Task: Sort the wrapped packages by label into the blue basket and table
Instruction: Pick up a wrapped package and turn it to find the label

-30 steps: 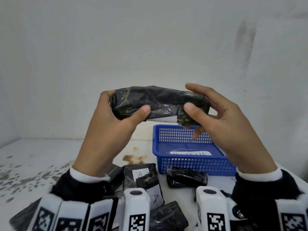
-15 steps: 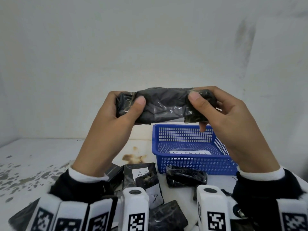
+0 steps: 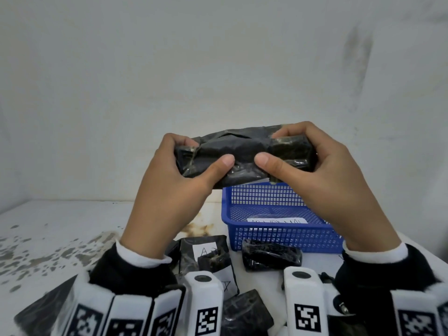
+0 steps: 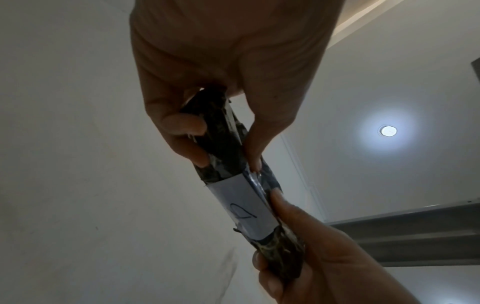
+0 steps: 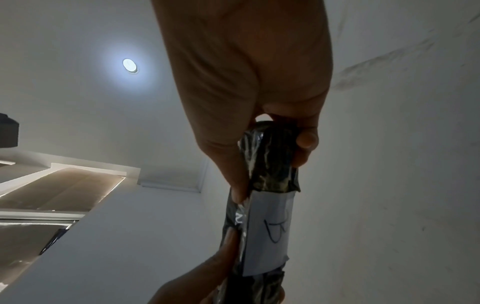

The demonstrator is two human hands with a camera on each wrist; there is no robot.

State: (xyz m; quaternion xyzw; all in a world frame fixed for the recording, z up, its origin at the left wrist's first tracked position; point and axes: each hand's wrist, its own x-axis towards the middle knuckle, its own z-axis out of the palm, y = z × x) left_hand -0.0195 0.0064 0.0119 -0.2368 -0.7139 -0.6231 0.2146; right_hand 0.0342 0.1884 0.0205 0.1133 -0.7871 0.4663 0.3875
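Observation:
Both hands hold one long black wrapped package level in the air above the blue basket. My left hand grips its left end, my right hand its right end, and the two thumbs nearly meet on the near face. The white label is on the package's underside, facing down; in the right wrist view the label carries a handwritten mark. In the head view the label is hidden.
The basket holds a white paper slip. Several black wrapped packages lie on the white table in front of it, one with an "A" label, another beside the basket. A white wall stands close behind.
The package has been turned in both hands, so its white label went out of the head view to the underside. Both thumbs slid toward the middle.

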